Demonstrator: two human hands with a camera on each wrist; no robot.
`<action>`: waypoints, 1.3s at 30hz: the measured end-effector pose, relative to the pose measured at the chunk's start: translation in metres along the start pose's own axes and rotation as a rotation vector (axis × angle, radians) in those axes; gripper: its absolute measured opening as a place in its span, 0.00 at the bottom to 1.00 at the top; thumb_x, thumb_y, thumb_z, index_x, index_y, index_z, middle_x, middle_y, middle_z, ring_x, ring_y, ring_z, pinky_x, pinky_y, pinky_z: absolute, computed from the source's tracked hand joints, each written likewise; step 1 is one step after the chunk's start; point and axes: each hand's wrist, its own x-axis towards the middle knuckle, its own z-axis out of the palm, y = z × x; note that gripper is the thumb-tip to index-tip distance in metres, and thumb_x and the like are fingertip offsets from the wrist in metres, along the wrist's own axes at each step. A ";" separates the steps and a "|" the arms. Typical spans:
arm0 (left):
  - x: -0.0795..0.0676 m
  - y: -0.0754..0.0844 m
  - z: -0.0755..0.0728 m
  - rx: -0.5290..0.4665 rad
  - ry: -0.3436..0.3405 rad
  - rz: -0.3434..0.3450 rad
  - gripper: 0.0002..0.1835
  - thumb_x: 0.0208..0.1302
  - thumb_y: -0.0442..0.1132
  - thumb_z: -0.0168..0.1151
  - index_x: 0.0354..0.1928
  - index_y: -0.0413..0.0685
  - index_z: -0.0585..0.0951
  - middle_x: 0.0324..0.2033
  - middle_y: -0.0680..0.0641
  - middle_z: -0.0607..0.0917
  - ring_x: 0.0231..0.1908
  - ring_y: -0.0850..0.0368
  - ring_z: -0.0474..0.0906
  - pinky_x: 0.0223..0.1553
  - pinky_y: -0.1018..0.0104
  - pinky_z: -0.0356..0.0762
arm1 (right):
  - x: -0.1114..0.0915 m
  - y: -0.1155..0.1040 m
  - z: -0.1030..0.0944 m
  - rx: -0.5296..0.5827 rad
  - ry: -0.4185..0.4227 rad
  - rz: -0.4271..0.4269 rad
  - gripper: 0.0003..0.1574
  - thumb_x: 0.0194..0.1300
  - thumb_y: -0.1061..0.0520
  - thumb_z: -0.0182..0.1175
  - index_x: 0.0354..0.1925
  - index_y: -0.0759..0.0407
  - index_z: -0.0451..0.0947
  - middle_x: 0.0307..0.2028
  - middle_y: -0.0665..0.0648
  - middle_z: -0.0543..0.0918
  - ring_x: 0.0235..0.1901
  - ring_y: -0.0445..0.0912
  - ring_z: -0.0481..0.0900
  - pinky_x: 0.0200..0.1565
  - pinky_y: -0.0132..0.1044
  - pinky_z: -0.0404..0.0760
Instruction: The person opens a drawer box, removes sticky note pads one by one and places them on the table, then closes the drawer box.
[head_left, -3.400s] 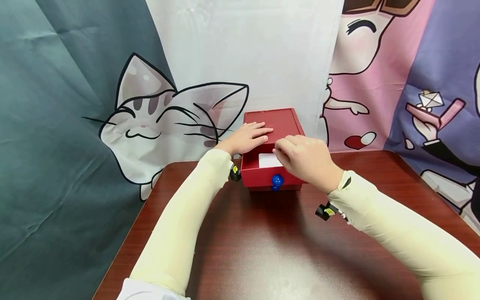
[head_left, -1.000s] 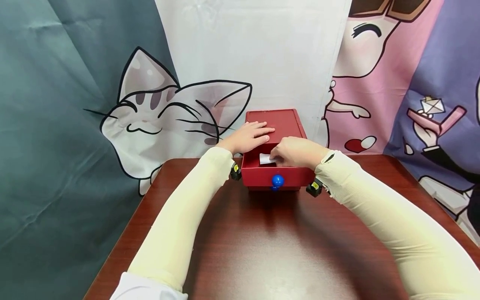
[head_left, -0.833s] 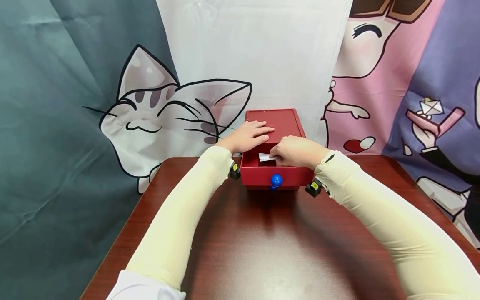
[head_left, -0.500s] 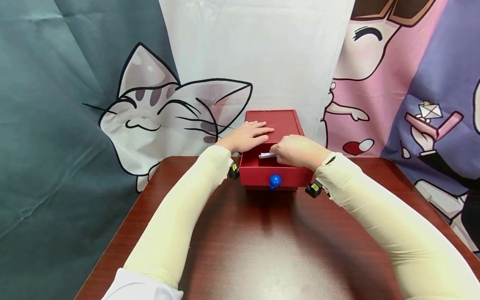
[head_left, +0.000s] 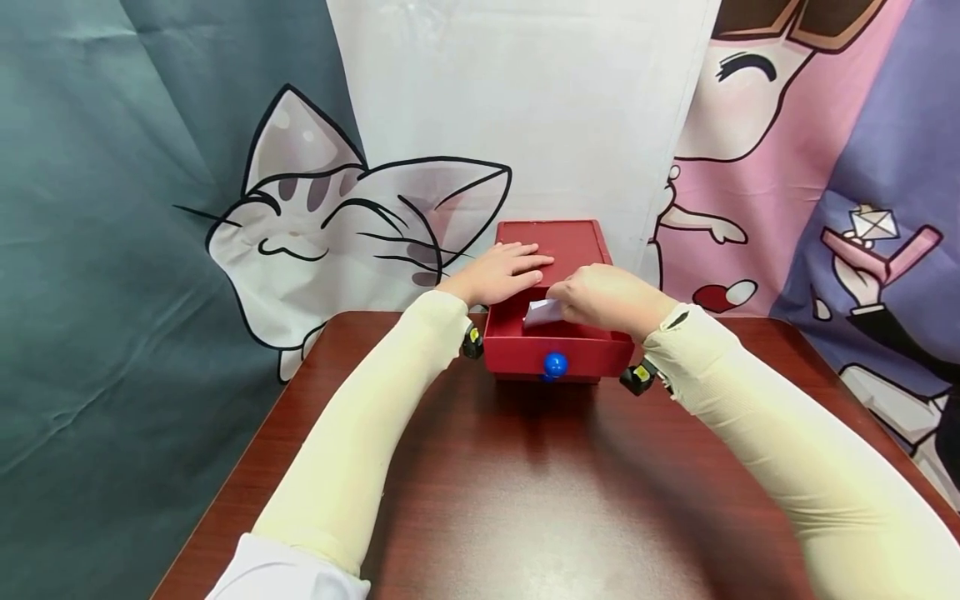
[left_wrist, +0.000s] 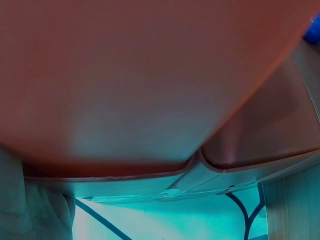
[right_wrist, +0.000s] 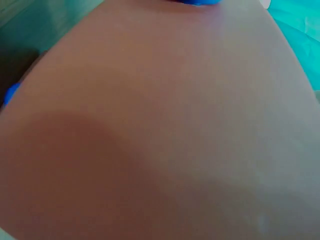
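Observation:
A red drawer box stands at the back of the table, its upper drawer pulled out. My left hand rests flat on the box's top with the fingers spread; part of it shows dimly in the left wrist view. Over the drawer, my right hand pinches a flat white sheet, like paper, which tilts up from the drawer. Its right part is hidden behind the hand. The drawer's front carries a round blue knob. In the right wrist view a reddish surface hides the right hand.
A second blue knob shows just below, on a lower drawer. The brown table stretches toward me. A printed cloth with cartoon figures hangs close behind the box.
My right hand has reached into the drawer, gripped the white sheet and raised it slightly, turning it from flat to tilted. The left hand has stayed on the box.

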 end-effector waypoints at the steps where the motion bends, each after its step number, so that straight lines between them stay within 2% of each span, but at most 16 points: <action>1: 0.000 0.000 0.000 0.000 -0.002 0.001 0.29 0.78 0.58 0.43 0.77 0.65 0.64 0.78 0.49 0.59 0.78 0.47 0.47 0.78 0.52 0.36 | -0.001 0.001 -0.001 0.005 0.007 -0.001 0.03 0.62 0.63 0.66 0.37 0.60 0.83 0.29 0.57 0.87 0.30 0.53 0.85 0.39 0.48 0.86; 7: 0.002 0.003 0.000 0.001 0.000 0.007 0.28 0.78 0.58 0.43 0.76 0.65 0.65 0.78 0.49 0.59 0.78 0.47 0.47 0.78 0.53 0.36 | -0.009 0.008 -0.005 0.021 0.057 -0.023 0.04 0.61 0.66 0.63 0.33 0.59 0.80 0.24 0.54 0.83 0.24 0.50 0.82 0.33 0.46 0.83; 12: 0.004 0.005 0.000 0.003 -0.002 0.005 0.29 0.78 0.59 0.42 0.77 0.66 0.65 0.78 0.49 0.59 0.78 0.47 0.47 0.78 0.53 0.36 | -0.016 0.016 -0.009 0.032 0.114 -0.037 0.07 0.59 0.69 0.61 0.34 0.59 0.80 0.22 0.52 0.81 0.22 0.47 0.78 0.30 0.43 0.79; 18: 0.006 0.005 0.001 -0.010 0.008 0.008 0.28 0.78 0.58 0.43 0.76 0.66 0.66 0.78 0.49 0.59 0.78 0.47 0.48 0.77 0.52 0.36 | -0.024 0.022 -0.016 0.024 0.157 -0.017 0.08 0.58 0.70 0.60 0.32 0.58 0.79 0.21 0.50 0.79 0.20 0.44 0.72 0.27 0.40 0.73; 23: 0.005 0.006 0.000 -0.003 0.011 0.010 0.28 0.78 0.58 0.43 0.76 0.65 0.66 0.78 0.49 0.59 0.78 0.47 0.48 0.77 0.53 0.37 | -0.031 0.025 -0.021 0.029 0.218 0.034 0.09 0.58 0.69 0.60 0.35 0.59 0.82 0.23 0.51 0.81 0.20 0.45 0.72 0.26 0.41 0.74; 31: 0.004 0.006 -0.001 -0.004 0.011 0.000 0.28 0.78 0.58 0.43 0.76 0.66 0.66 0.78 0.48 0.59 0.78 0.47 0.48 0.78 0.53 0.36 | -0.041 0.033 -0.027 0.057 0.378 -0.020 0.13 0.53 0.71 0.60 0.37 0.62 0.84 0.25 0.52 0.84 0.19 0.44 0.73 0.25 0.41 0.75; 36: 0.003 0.005 0.000 0.003 0.005 0.003 0.29 0.78 0.59 0.42 0.77 0.65 0.65 0.78 0.48 0.59 0.78 0.47 0.47 0.77 0.52 0.37 | -0.046 0.038 -0.029 0.029 0.444 -0.004 0.13 0.53 0.70 0.60 0.37 0.63 0.85 0.27 0.55 0.87 0.20 0.45 0.76 0.26 0.43 0.78; 39: 0.001 0.004 0.001 0.000 0.007 -0.006 0.29 0.77 0.59 0.43 0.77 0.66 0.65 0.78 0.49 0.59 0.78 0.48 0.47 0.77 0.53 0.36 | -0.047 0.042 -0.029 0.014 0.495 0.002 0.13 0.52 0.69 0.59 0.37 0.62 0.85 0.26 0.54 0.86 0.19 0.45 0.75 0.24 0.44 0.77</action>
